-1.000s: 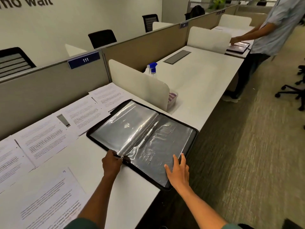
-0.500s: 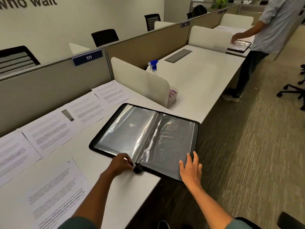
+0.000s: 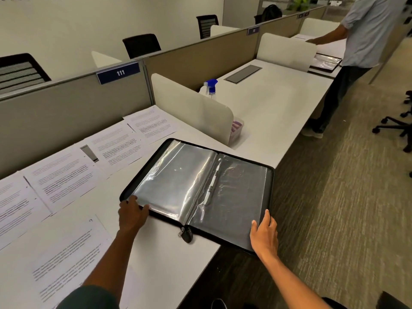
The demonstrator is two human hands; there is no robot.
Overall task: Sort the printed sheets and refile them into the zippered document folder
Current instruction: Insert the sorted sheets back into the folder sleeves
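The zippered document folder point(image 3: 200, 190) is laid open and flat on the white desk point(image 3: 165, 253), with its near right corner jutting past the desk edge over the carpet. Clear plastic sleeves point(image 3: 178, 175) are seen on both halves, glossy and wrinkled, with nothing visibly filed in them. A zipper pull point(image 3: 186, 234) is seen at the folder's 6 o'clock edge, below the spine.

The folder's near left corner, at about 8 o'clock, is touched by the left hand point(image 3: 131, 214): the fingers are laid over the black rim with the thumb spread along the near edge. Whether the rim is actually pinched cannot be told. The near right corner, at about 4 o'clock, is met by the right hand point(image 3: 264, 236), whose fingers are straight and relaxed, resting on the sleeve and rim without being curled round anything.

Printed sheets point(image 3: 60, 181) are spread in a row from the folder's 12 o'clock round to 9 o'clock, along the partition. One more sheet point(image 3: 66, 259) is laid at 7 o'clock, nearer the body.

A white divider panel point(image 3: 191, 105) is stood at 1 o'clock, with a blue-topped spray bottle point(image 3: 210, 85) behind it. Further off at 1 o'clock, another person point(image 3: 365, 36) is seen standing at a desk over a second open folder point(image 3: 326, 63).
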